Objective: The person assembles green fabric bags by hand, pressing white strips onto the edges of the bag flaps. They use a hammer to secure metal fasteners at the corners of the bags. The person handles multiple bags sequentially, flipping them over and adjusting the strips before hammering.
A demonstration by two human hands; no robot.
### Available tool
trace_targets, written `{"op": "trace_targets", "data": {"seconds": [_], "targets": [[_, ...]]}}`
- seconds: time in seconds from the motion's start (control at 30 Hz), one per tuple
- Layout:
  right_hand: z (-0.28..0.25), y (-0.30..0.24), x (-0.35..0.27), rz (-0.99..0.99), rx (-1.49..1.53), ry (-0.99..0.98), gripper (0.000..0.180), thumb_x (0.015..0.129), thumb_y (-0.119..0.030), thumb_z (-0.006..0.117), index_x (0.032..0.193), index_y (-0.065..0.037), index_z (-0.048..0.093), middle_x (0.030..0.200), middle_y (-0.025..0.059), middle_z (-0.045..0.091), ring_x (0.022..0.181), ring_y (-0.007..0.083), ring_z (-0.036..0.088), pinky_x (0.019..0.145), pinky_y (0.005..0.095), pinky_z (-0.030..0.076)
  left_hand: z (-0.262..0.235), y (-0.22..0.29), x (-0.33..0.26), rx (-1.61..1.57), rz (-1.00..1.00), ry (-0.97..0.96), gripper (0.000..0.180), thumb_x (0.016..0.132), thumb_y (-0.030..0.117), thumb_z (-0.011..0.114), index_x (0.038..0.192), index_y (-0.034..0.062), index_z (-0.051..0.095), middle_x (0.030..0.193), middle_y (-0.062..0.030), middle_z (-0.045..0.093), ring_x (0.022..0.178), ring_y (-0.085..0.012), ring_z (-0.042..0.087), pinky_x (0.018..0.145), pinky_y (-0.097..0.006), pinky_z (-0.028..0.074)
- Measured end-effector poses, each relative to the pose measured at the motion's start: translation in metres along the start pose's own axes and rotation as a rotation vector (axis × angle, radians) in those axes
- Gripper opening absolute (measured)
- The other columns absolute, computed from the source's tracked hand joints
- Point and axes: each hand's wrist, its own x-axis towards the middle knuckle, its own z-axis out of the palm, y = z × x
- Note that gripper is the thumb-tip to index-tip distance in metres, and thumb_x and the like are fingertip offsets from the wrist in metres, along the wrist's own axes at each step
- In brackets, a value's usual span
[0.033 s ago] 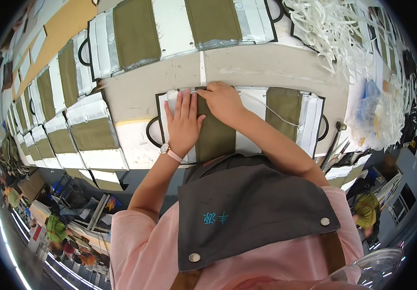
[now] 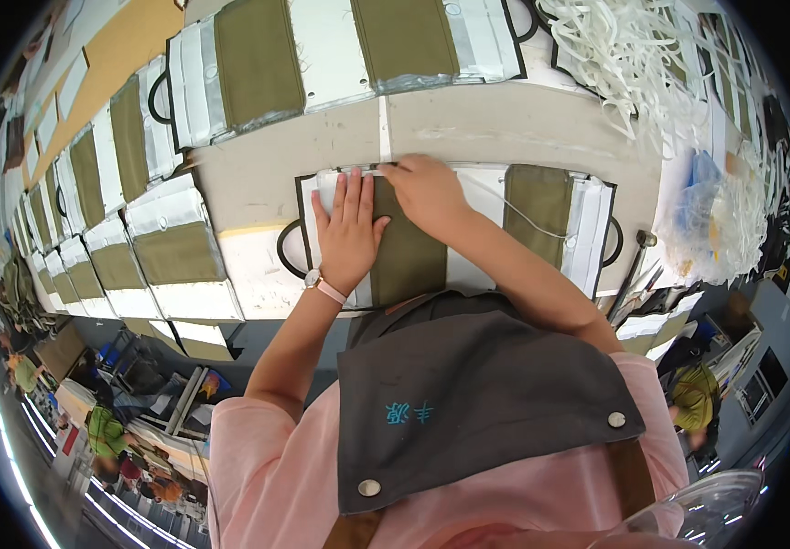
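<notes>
The near panel (image 2: 410, 265) at the near edge of the beige-grey surface (image 2: 523, 121) and the far panel (image 2: 333, 46) are both striped olive and white and edged in black, the strips (image 2: 610, 55) toward the far right corner are white, and the apron (image 2: 495, 389) is dark grey with turquoise embroidery (image 2: 398, 414).

"What furniture stood there?"
"A pale worktable (image 2: 523, 128), with a beige-topped bench (image 2: 180, 448) at the lower left."
"And the lighting?"
"White strip lights (image 2: 0, 430) curved along the lower-left rim; bluish-grey floor (image 2: 268, 352) showed below the worktable."
</notes>
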Motion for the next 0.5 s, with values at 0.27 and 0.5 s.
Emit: {"op": "trace_targets", "data": {"seconds": [0.27,0.5], "targets": [[-0.041,0.017,-0.019,0.402,0.165,-0.084,0.026,0.089,-0.026,0.067,0.079,-0.003,0.062,0.077,0.0142,0.065,0.072,0.0347,0.063,0.064,0.0444,0.049,0.009,0.001,-0.004,-0.042,-0.011,-0.009,0.070,0.097,0.041,0.054,0.150,0.0001,0.035,0.156,-0.0145,0.037,0.147,-0.0294,0.031,0.117,-0.061,0.011],[-0.028,0.035,-0.021,0.473,0.146,-0.095,0.026,0.088,-0.026,0.067,0.077,-0.003,0.063,0.078,0.0139,0.066,0.076,0.0347,0.064,0.068,0.0456,0.050,0.011,0.000,-0.002,0.000,0.030,-0.026,0.070,0.097,0.044,0.055,0.152,0.0062,0.034,0.157,-0.0201,0.033,0.146,-0.0347,0.031,0.112,-0.070,0.016]]}}
